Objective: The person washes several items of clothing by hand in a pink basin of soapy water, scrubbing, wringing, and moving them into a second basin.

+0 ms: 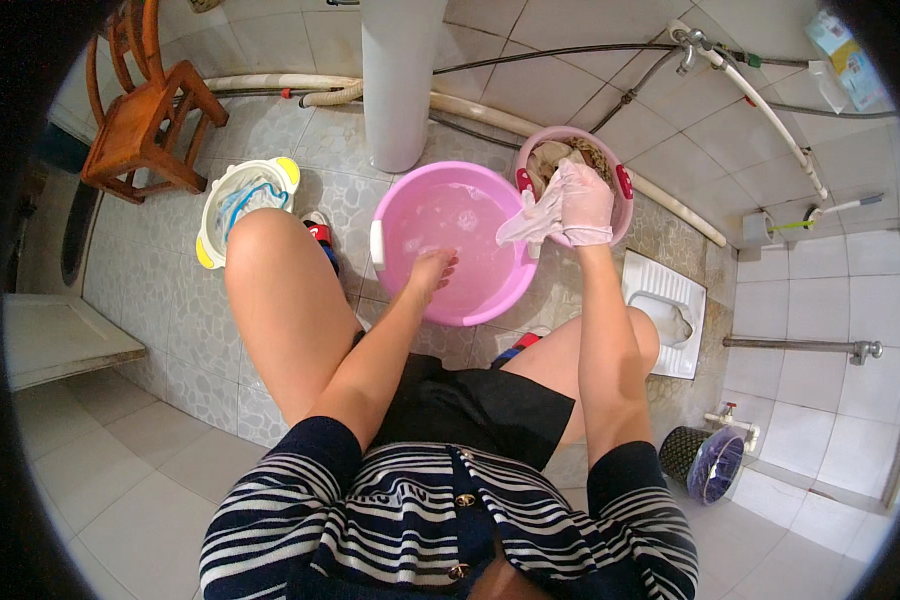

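My left hand [433,272] is bare, its fingers loosely apart, over the near left part of a pink basin [388,205] of soapy water. Nothing shows in it. A thin whitish covering like a glove wraps my right hand [584,205] to the wrist. That hand looks closed, and a limp thin white cloth [532,218] hangs from it toward the basin's right rim. The covering hides the exact finger positions. Just beyond the right hand stands a smaller pink basin [622,212] with beige and patterned fabric [595,158] in it.
A white basin with yellow handles [288,172] holds blue-and-white cloth at left. A wooden chair [150,135] stands behind it. A white column [398,90] rises beyond the basin. To the right are a squat toilet [692,345], a bin [685,455], wall pipes [770,115] and a tap [688,55].
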`<state>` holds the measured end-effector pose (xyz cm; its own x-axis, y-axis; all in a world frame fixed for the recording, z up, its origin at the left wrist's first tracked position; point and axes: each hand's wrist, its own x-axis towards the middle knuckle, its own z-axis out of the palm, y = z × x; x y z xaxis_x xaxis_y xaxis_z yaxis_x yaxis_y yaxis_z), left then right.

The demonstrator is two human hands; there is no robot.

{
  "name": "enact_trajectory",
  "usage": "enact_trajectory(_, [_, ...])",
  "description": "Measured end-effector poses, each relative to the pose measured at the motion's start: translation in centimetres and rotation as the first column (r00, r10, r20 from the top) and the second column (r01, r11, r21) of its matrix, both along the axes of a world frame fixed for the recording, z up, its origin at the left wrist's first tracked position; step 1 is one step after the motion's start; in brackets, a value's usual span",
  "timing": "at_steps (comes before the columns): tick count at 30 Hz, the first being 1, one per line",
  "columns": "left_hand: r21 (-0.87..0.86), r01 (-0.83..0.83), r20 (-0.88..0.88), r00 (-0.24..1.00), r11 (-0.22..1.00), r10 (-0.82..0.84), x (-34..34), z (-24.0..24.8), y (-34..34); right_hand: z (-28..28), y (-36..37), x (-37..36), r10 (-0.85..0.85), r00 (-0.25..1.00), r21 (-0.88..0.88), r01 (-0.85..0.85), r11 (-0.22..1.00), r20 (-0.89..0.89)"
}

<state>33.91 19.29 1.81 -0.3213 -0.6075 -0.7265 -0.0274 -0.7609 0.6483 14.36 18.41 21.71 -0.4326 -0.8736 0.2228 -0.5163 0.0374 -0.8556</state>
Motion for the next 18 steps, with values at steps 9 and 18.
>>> enact_trajectory(9, [0.191,-0.077,-0.687,0.702,0.979,0.189,-0.4,3.3,-1.4,-0.1,0.9,-0.9,0.217,0.824,-0.046,-0.227,0.973,0.523])
enact_trajectory(18, [0.089,0.047,-0.498,0.867,0.995,0.004,-0.9,3.7,-0.6,-1.7,0.5,-3.1,0.221,0.853,-0.003,-0.249,0.969,0.473])
